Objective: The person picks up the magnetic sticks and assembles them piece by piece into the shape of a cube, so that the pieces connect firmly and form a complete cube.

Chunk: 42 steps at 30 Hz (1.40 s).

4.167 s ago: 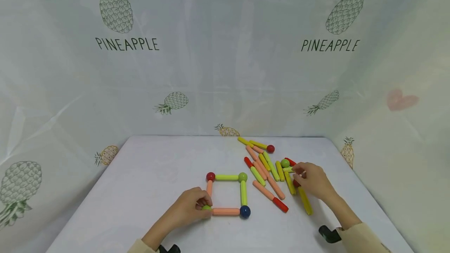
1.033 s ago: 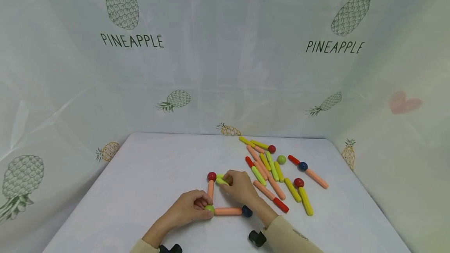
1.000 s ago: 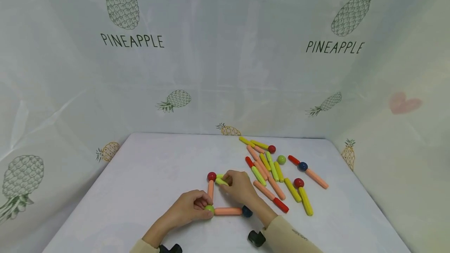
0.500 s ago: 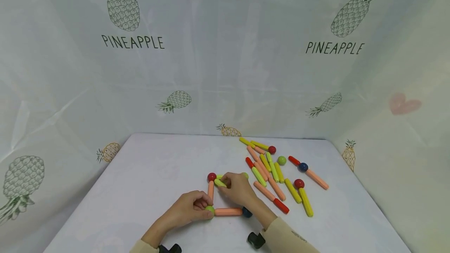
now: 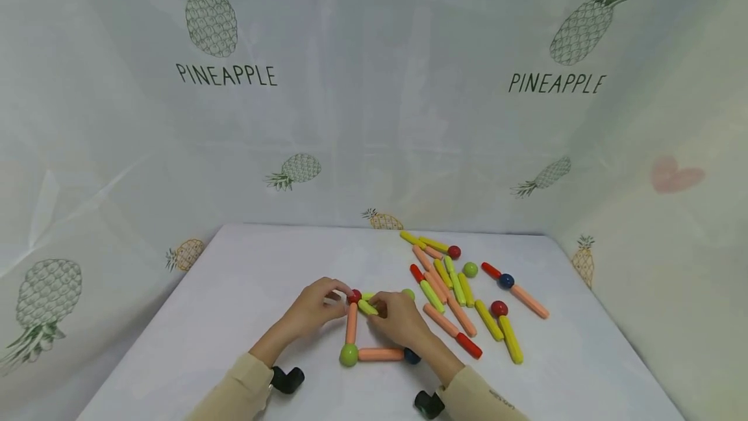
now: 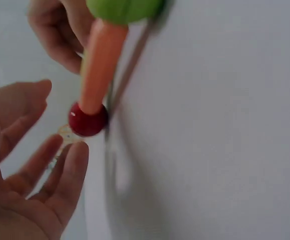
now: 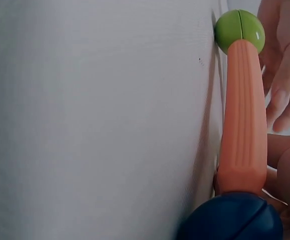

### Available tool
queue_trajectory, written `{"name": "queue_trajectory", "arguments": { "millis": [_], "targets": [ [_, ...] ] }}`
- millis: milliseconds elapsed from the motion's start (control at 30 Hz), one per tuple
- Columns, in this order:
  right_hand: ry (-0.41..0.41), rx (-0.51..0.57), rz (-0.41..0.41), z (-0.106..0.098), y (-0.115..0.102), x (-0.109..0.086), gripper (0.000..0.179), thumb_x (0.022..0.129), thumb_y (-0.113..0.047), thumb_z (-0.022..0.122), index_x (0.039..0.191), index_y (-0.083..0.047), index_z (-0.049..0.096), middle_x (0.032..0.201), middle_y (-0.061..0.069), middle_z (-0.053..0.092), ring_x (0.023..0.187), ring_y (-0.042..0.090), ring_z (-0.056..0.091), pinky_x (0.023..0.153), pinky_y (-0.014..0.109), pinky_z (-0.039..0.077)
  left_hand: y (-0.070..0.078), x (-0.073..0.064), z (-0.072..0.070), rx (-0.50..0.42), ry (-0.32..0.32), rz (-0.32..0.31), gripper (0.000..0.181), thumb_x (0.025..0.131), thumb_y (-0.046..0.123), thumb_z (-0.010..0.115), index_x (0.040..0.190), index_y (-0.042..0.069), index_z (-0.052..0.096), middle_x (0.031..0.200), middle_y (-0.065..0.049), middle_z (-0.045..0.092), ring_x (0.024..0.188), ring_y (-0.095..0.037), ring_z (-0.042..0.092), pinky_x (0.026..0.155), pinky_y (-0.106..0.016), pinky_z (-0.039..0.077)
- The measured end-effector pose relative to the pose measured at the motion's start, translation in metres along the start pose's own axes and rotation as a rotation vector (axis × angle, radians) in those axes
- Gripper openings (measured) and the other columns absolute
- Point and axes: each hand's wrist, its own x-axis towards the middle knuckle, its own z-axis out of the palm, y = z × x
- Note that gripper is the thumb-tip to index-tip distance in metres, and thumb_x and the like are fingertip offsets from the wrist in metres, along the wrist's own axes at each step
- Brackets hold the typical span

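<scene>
A square of toy rods and balls lies on the table. My left hand [image 5: 318,307] is at its far-left red ball [image 5: 354,296]; in the left wrist view, thumb and fingers are parted around that ball [image 6: 87,120], with gaps showing. My right hand [image 5: 400,323] pinches a short yellow-green rod [image 5: 367,308], slanted with its free end close to the red ball. An orange rod [image 5: 351,323] links the red ball to the near-left green ball [image 5: 349,355]. Another orange rod [image 5: 381,355] runs to the dark blue ball [image 5: 411,356]. My right hand partly hides the far-right green ball [image 5: 408,293].
Loose orange, yellow and red rods [image 5: 450,327] lie in a group to the right. A loose green ball [image 5: 470,269], a red ball [image 5: 499,308] and a blue ball [image 5: 506,281] joined to rods are among them. A pineapple-print cloth [image 5: 374,115] hangs behind the table.
My right hand has come from the loose pieces to the square, carrying the yellow-green rod. In the last half second my left hand has left the near-left green ball for the far-left red ball.
</scene>
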Motion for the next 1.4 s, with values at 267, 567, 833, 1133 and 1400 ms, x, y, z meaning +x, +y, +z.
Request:
{"name": "queue_trajectory", "arguments": {
  "millis": [267, 567, 833, 1133, 1400],
  "targets": [
    [0.015, 0.008, -0.023, 0.002, -0.004, 0.000, 0.025, 0.086, -0.018, 0.076, 0.108, -0.008, 0.072, 0.082, -0.008, 0.068, 0.072, 0.001, 0.059, 0.064, 0.021, 0.051, -0.013, 0.026, -0.003, 0.005, -0.129, 0.093, 0.026, 0.088, 0.018, 0.074, 0.113, 0.017, 0.068, 0.116, 0.004, 0.059, 0.112, -0.020, 0.057, 0.091, -0.038, 0.050],
    [0.022, -0.001, 0.002, -0.001, -0.004, -0.001, 0.023, 0.085, -0.022, 0.077, 0.105, -0.010, 0.074, 0.080, -0.010, 0.067, 0.071, 0.002, 0.058, 0.063, 0.022, 0.050, -0.010, 0.039, -0.002, 0.086, -0.208, 0.120, 0.019, 0.088, 0.025, 0.074, 0.107, 0.026, 0.073, 0.110, 0.009, 0.060, 0.103, -0.016, 0.056, 0.086, -0.033, 0.050],
    [0.056, -0.025, -0.009, -0.002, -0.004, -0.004, 0.020, 0.083, -0.022, 0.080, 0.099, -0.011, 0.076, 0.075, -0.011, 0.066, 0.069, 0.002, 0.056, 0.061, 0.021, 0.049, -0.008, 0.041, 0.003, 0.110, -0.218, 0.102, 0.017, 0.086, 0.025, 0.075, 0.103, 0.028, 0.074, 0.104, 0.006, 0.056, 0.097, -0.015, 0.055, 0.084, -0.033, 0.049],
    [0.043, -0.017, -0.023, -0.006, -0.002, -0.009, 0.019, 0.081, -0.022, 0.081, 0.097, -0.011, 0.076, 0.074, -0.013, 0.064, 0.070, 0.002, 0.057, 0.060, 0.019, 0.049, -0.004, 0.042, 0.008, 0.161, -0.221, 0.091, 0.015, 0.084, 0.028, 0.077, 0.099, 0.029, 0.073, 0.101, 0.006, 0.054, 0.094, -0.014, 0.053, 0.080, -0.031, 0.048],
    [-0.014, -0.032, -0.027, -0.049, 0.007, -0.020, 0.021, 0.087, -0.020, 0.075, 0.107, -0.012, 0.073, 0.084, -0.012, 0.064, 0.073, 0.005, 0.057, 0.062, 0.022, 0.050, -0.007, 0.044, 0.012, 0.160, -0.214, 0.073, 0.014, 0.085, 0.031, 0.076, 0.098, 0.033, 0.072, 0.101, 0.007, 0.053, 0.094, -0.013, 0.052, 0.079, -0.030, 0.046]
  ]
}}
